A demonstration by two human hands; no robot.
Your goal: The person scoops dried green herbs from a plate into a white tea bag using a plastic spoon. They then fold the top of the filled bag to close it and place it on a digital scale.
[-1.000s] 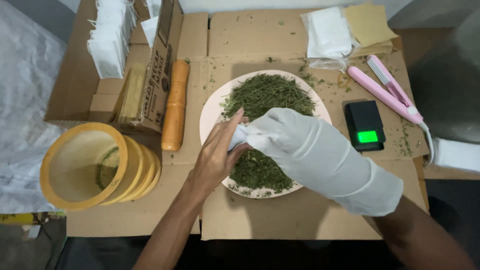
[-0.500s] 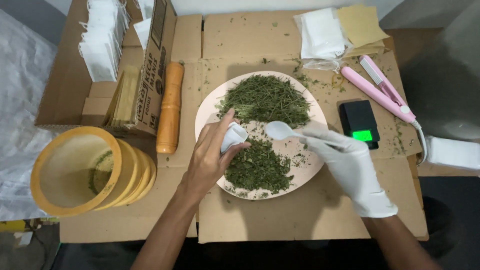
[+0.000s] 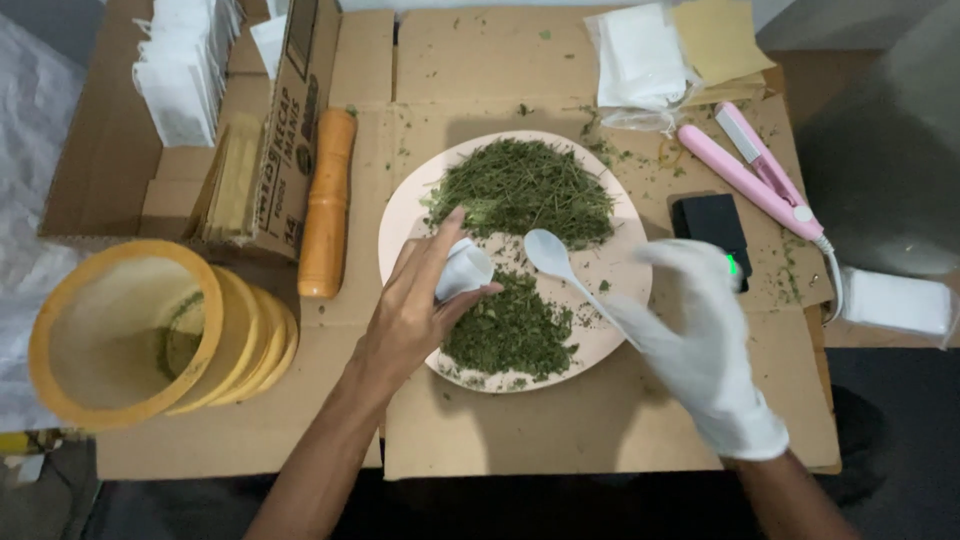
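My left hand [image 3: 418,305], bare, grips a small white sachet [image 3: 463,270] over the left side of a pale round plate [image 3: 620,300]. The plate carries two heaps of dried green herb [image 3: 520,190], one at the back and one at the front. My right hand [image 3: 700,340] wears a white glove and holds a white plastic spoon [image 3: 550,255] by its handle. The empty spoon bowl hovers over the middle of the plate, just right of the sachet. The gloved hand is blurred.
All lies on flattened cardboard [image 3: 560,430]. A yellow sieve-like bowl stack [image 3: 130,330] stands at the left, an orange cylinder [image 3: 327,200] beside a cardboard box [image 3: 290,120] of white sachets [image 3: 180,60]. A pink heat sealer [image 3: 750,170], a black digital scale [image 3: 712,225] and packets [image 3: 640,55] sit at the right.
My gloved right hand has pulled back to the right, away from the sachet, and the spoon now shows empty over the plate. My left hand keeps the sachet in place.
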